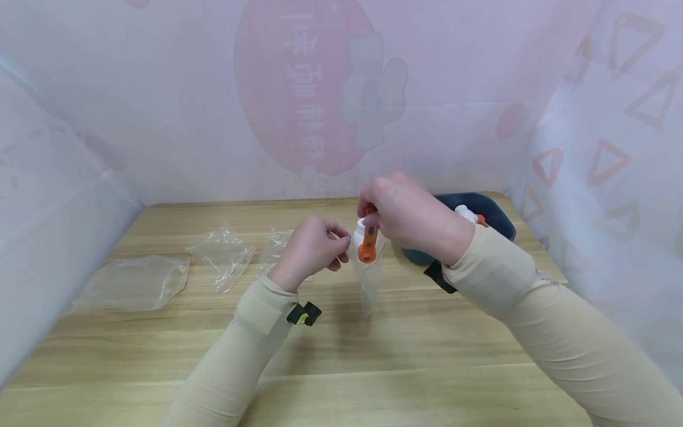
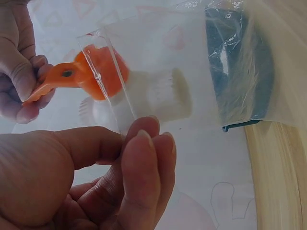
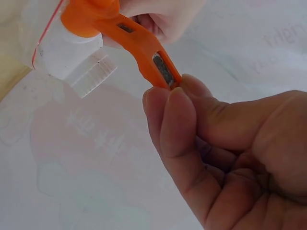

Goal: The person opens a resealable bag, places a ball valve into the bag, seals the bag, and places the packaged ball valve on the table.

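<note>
A white plastic ball valve (image 2: pixel 165 96) with an orange lever handle (image 1: pixel 367 246) hangs in front of me, partly inside a clear zip bag (image 1: pixel 368 287). The tip of the handle is pinched between thumb and fingers of my right hand (image 1: pixel 408 213). My left hand (image 1: pixel 317 246) pinches the bag's edge near its mouth, just left of the valve. In the left wrist view, the bag's film lies over the valve's body, while the lever sticks out past the opening. A red zip line crosses the bag in the right wrist view.
At the right back stands a dark blue bin (image 1: pixel 418 256) with another white valve (image 1: pixel 465 213) with orange on it. Several clear bags lie on the wooden table (image 1: pixel 405 367) to the left, among them a flat bag (image 1: pixel 136 281) and a crumpled bag (image 1: pixel 221 255). Printed cloth surrounds the table.
</note>
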### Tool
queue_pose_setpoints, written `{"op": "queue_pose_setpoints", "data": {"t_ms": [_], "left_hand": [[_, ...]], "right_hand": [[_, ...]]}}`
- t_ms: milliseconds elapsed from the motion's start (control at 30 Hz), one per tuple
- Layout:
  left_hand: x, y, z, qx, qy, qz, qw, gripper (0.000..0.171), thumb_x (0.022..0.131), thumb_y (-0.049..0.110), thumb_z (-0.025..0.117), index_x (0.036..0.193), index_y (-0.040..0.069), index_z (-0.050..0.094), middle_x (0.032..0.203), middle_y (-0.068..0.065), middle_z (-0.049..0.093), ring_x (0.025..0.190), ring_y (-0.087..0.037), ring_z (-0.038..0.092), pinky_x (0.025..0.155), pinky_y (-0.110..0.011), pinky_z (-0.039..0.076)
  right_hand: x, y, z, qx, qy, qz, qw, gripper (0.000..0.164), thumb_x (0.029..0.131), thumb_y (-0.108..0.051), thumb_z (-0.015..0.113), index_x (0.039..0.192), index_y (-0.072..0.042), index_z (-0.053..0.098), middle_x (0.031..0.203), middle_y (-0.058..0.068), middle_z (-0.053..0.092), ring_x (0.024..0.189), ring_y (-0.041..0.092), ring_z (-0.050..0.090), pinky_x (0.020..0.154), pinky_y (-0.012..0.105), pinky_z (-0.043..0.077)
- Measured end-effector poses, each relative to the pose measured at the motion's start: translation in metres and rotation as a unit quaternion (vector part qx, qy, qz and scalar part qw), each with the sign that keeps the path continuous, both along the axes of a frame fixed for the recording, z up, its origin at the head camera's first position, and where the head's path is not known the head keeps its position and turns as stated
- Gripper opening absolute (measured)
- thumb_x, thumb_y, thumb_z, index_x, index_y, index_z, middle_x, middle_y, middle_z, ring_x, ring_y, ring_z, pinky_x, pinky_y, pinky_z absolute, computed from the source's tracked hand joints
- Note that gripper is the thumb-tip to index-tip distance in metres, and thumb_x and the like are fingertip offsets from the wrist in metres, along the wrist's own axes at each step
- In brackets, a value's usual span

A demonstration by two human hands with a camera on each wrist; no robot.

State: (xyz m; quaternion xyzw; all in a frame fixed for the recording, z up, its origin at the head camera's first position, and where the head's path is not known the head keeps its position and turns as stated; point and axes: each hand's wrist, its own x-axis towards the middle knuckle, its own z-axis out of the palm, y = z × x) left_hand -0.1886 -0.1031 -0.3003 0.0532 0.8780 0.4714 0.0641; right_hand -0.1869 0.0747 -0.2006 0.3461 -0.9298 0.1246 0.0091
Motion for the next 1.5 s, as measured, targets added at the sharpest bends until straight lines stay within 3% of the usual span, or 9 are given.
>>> {"op": "queue_pose_setpoints", "data": {"t_ms": [567,800,1233,1500], "left_hand": [[0.000,-0.003,0.001,0.017,-0.006,0.001,0.9998,0.016,0.093,0.008,0.061,0.098,-0.002,0.071,0.067,-0.009,0.069,0.054,-0.020,0.066,0.057,-0.032,0.058],[0.001,-0.004,0.003,0.018,-0.006,0.004,0.9998,0.017,0.093,0.008,0.060,0.099,-0.003,0.072,0.066,-0.008,0.069,0.054,-0.019,0.066,0.057,-0.032,0.058],[0.001,-0.006,0.006,0.021,-0.010,0.007,0.9997,0.013,0.094,0.008,0.061,0.097,0.000,0.071,0.067,-0.010,0.069,0.055,-0.019,0.067,0.057,-0.032,0.058],[0.000,-0.005,0.007,0.025,-0.019,0.003,0.9995,0.011,0.094,0.005,0.061,0.095,-0.001,0.069,0.068,-0.011,0.069,0.055,-0.019,0.067,0.057,-0.032,0.059]], "right_hand": [[-0.005,-0.012,-0.026,0.040,-0.047,-0.004,0.998,0.010,0.085,-0.007,0.078,0.095,-0.005,0.076,0.092,0.004,0.070,0.083,0.020,0.065,0.075,0.033,0.055],[-0.007,-0.015,-0.035,0.053,-0.059,-0.002,0.997,0.010,0.084,-0.006,0.080,0.092,-0.006,0.075,0.087,0.002,0.069,0.079,0.018,0.063,0.073,0.032,0.054],[-0.015,-0.022,-0.048,0.111,-0.078,0.022,0.991,0.010,0.083,0.003,0.075,0.090,-0.004,0.074,0.084,0.002,0.068,0.082,0.020,0.064,0.072,0.031,0.055],[-0.014,-0.020,-0.042,0.103,-0.067,0.018,0.992,0.014,0.093,0.002,0.065,0.098,-0.006,0.075,0.098,0.006,0.071,0.089,0.019,0.066,0.079,0.032,0.056]]}}
